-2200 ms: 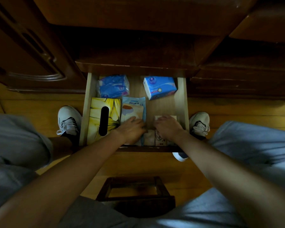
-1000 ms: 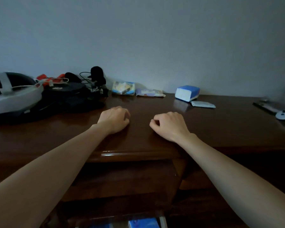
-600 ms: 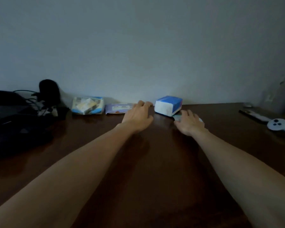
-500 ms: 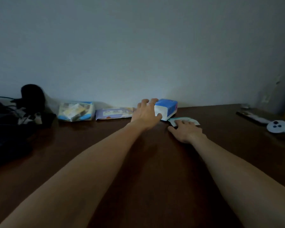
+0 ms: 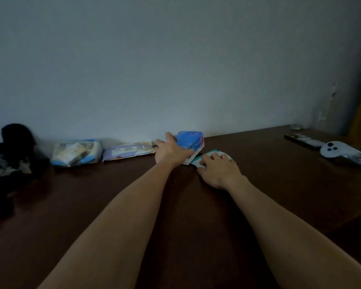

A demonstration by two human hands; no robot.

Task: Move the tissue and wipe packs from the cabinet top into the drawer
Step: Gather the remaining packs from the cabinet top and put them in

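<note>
A: What does the head view show on the cabinet top [image 5: 258,184]?

B: Dark brown wood running back to a pale wall [image 5: 175,59]. Both bare forearms reach forward to the far edge.

A: What is the left hand [image 5: 171,150] doing?

B: It is wrapped around the blue tissue pack [image 5: 191,140], thumb on the near left side and fingers over the far side. The pack is tilted, its left end raised and its lower right corner down by the wood. So that hand is clamped on the blue pack.

A: And the right hand [image 5: 218,167]?

B: It lies palm down on the flat green-and-white pack [image 5: 215,154], fingers curled over its near edge. The pack lies flat on the wood, just right of the blue one and touching or nearly touching it. Whether the fingers have actually closed under it, I cannot tell; they press on top.

A: Any other packs up there?

B: Two, left of the hands along the wall. A flat lilac wipe pack [image 5: 128,152] lies just beside the left hand, and a bulkier blue-edged pack [image 5: 76,152] lies further left, close to the lilac one.

A: Anything else?

B: A black heap of gear [image 5: 13,147] at the far left, too dark to make out. At the far right, a white controller [image 5: 340,152] and behind it a dark slim remote [image 5: 302,139], well apart from the hands.
</note>
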